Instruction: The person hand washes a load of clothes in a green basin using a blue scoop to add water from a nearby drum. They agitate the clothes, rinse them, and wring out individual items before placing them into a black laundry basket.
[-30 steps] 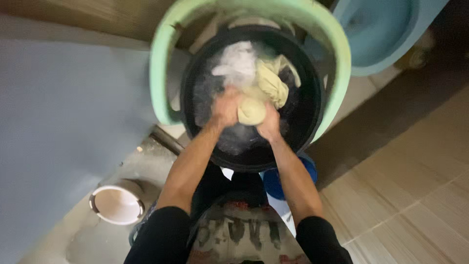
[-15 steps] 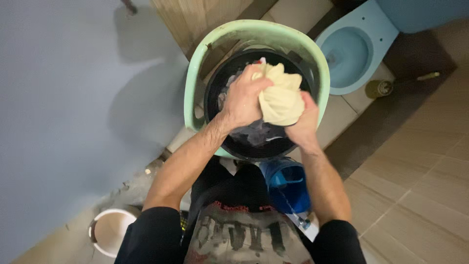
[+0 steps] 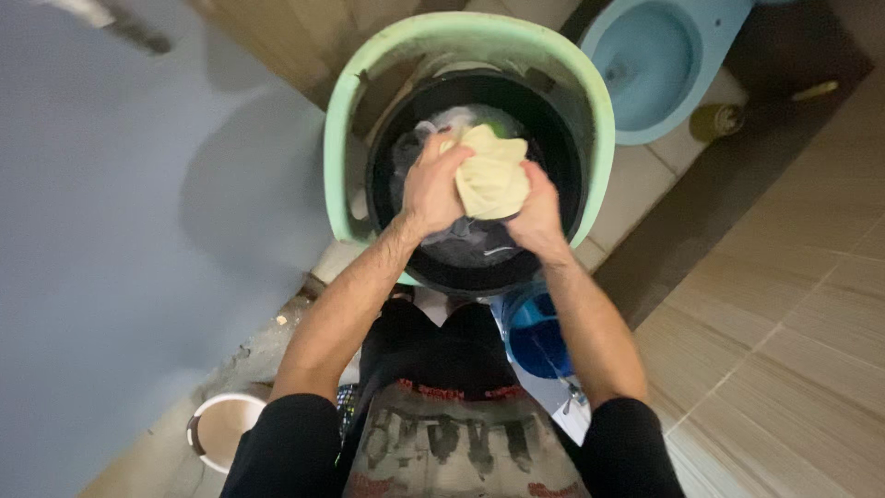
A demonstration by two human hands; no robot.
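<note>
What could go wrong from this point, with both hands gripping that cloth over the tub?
1. The left hand and right hand grip a pale yellow cloth above the black tub; water might drip past its rim onto the tiled floor, making it slippery.
2. The tub sits in a green basin and could perhaps tip.

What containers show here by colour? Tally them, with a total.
Black basin, with both hands gripping the cream cloth above it: 1
Green tub around it: 1
Blue bucket: 1
White bucket: 1
Total: 4
</note>
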